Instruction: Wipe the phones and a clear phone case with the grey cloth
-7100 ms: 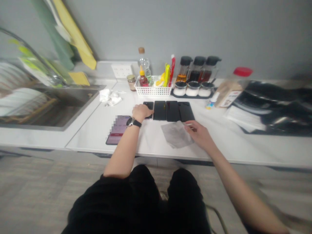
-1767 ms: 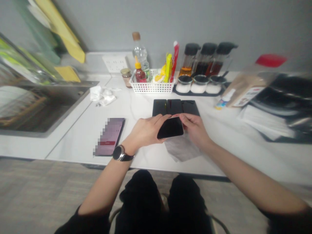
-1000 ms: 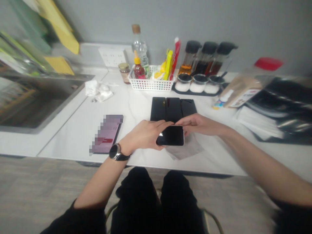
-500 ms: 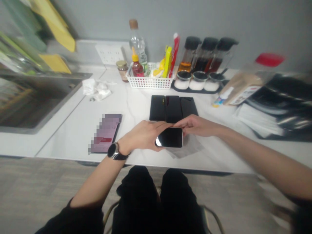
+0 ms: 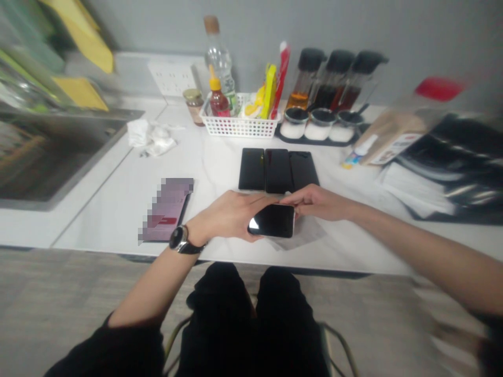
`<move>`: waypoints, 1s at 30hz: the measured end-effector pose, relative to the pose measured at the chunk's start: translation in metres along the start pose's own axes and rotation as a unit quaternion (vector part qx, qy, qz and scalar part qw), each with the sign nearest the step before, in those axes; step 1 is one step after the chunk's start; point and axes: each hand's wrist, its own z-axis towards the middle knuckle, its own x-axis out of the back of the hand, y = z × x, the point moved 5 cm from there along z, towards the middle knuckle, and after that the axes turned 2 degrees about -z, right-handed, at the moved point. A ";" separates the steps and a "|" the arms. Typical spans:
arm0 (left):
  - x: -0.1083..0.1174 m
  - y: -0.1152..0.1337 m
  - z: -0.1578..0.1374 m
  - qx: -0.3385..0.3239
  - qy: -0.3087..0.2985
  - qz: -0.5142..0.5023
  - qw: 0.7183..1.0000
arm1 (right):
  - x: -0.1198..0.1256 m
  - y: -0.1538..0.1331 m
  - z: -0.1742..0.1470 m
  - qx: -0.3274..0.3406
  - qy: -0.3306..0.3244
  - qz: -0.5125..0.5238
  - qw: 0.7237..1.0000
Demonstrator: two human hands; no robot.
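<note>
My left hand [image 5: 233, 215] is wrapped round a smartphone [image 5: 274, 221] with a dark screen and a light frame, held low over the counter near its front edge. At the phone's right end, the bent fingers of my right hand [image 5: 320, 203] pinch its upper corner; their tips are partly hidden. Beneath the phone and my right hand lies a translucent plastic sheet or bag [image 5: 308, 235]. Just beyond my hands, three dark phones [image 5: 277, 170] lie side by side. Left of my left wrist rests another phone [image 5: 173, 209], its lit screen partly pixelated.
The white counter [image 5: 212, 167] has a sink [image 5: 66, 173] at its left. Crumpled tissue [image 5: 151, 137] lies beside the sink. Along the wall stand a white basket [image 5: 239, 127] with bottles, a rack of seasoning jars [image 5: 320, 125], and a red-lidded container [image 5: 401, 136]. Black plastic [image 5: 463, 157] lies at right.
The view has shifted slightly, so the counter items appear a little higher and further left. Both hands keep their hold on the phone, with hardly any movement.
</note>
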 end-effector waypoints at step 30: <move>0.004 0.002 -0.002 0.009 -0.004 -0.038 0.999 | 0.004 0.006 -0.002 -0.012 -0.001 0.081 0.997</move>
